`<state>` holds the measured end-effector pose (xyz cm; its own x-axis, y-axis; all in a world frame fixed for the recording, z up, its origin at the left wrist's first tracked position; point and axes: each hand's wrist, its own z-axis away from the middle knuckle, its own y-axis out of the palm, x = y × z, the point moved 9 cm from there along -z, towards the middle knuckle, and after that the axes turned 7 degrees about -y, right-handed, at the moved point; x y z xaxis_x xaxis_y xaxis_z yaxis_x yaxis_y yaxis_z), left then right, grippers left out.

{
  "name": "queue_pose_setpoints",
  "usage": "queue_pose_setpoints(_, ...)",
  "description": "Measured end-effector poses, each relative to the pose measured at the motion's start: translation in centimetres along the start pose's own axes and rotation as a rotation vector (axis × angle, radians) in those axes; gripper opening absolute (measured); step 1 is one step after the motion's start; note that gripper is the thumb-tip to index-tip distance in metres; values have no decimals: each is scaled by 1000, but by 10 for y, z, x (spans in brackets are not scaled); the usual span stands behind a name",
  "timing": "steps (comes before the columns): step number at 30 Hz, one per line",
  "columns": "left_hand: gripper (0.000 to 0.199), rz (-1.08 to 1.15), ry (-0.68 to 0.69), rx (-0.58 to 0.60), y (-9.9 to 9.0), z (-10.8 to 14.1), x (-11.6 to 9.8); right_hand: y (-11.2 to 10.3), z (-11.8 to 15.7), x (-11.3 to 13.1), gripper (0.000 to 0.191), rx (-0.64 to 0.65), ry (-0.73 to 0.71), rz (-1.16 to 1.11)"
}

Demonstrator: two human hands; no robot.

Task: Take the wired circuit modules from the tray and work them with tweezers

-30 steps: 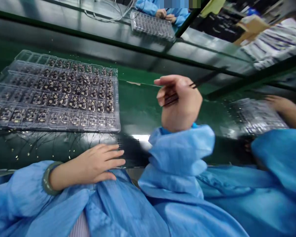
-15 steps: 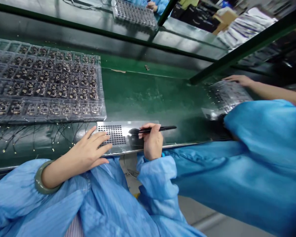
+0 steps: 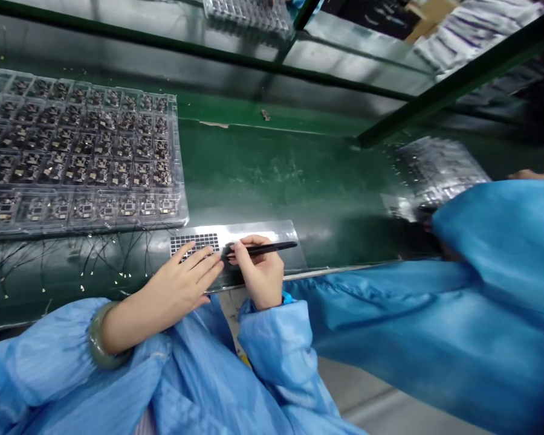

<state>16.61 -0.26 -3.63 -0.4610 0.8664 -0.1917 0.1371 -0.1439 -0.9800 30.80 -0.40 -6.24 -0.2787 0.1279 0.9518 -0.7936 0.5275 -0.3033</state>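
My left hand lies flat, fingers stretched out, over the lower part of a sheet of small black square stickers. The sheet rests on a clear film at the bench's front edge. In my right hand is a pair of black tweezers, pinched between thumb and fingers. Their tips point left, close beside the sticker grid and near my left fingertips. Whether the tips hold a sticker is too small to tell.
Clear plastic trays of small circuit boards stand at the left, with thin black cables along their front. A co-worker's blue sleeve reaches in at the right, near shiny trays. A green post rises behind.
My right hand and the tweezers have moved left, toward the sticker grid. My left hand has shifted slightly right, covering more of the grid. The co-worker's hand has drawn back to the right.
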Motion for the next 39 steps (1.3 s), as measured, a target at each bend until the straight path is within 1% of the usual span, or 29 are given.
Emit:
queue_pose_setpoints(3, 56, 3, -4, -1, 1, -1, 0, 0, 0, 0, 20, 8, -9, 112)
queue_pose_setpoints(6, 57, 12, -13, 2, 2, -3, 0, -2, -1, -1, 21, 4, -6, 150)
queue_pose_setpoints(8, 57, 19, -18, 1, 2, -3, 0, -1, -2, -1, 21, 21, 1, 139)
queue_pose_setpoints(11, 57, 32, -22, -1, 2, -5, 1, 2, -3, -2, 22, 61, 36, 59)
queue_pose_setpoints(13, 56, 41, -22, -5, 1, -5, 1, 2, -3, -2, 23, 50, 54, 9)
queue_pose_setpoints(16, 56, 50, -17, -13, 1, -5, 1, -2, -3, -1, 24, 8, 42, 37)
queue_pose_setpoints(18, 57, 56, -15, -13, 1, -4, 1, -2, -3, 0, 23, 19, 33, 56)
queue_pose_setpoints(21, 57, 65, -19, -2, 4, -3, 2, 0, -3, -2, 24, 49, 48, -15)
queue_pose_setpoints(23, 58, 70, -22, 2, 5, -3, 2, 0, -3, -2, 26, 34, 44, -46)
queue_pose_setpoints(27, 59, 79, -17, -14, 4, -3, 2, -3, -2, 2, 24, -19, -19, 26)
queue_pose_setpoints(33, 55, 90, -12, -16, 2, -3, 1, -1, 0, 2, 25, -10, -2, -19)
queue_pose_setpoints(39, 56, 102, -23, -20, 0, -3, 2, 0, 1, 4, 23, 17, -62, 64)
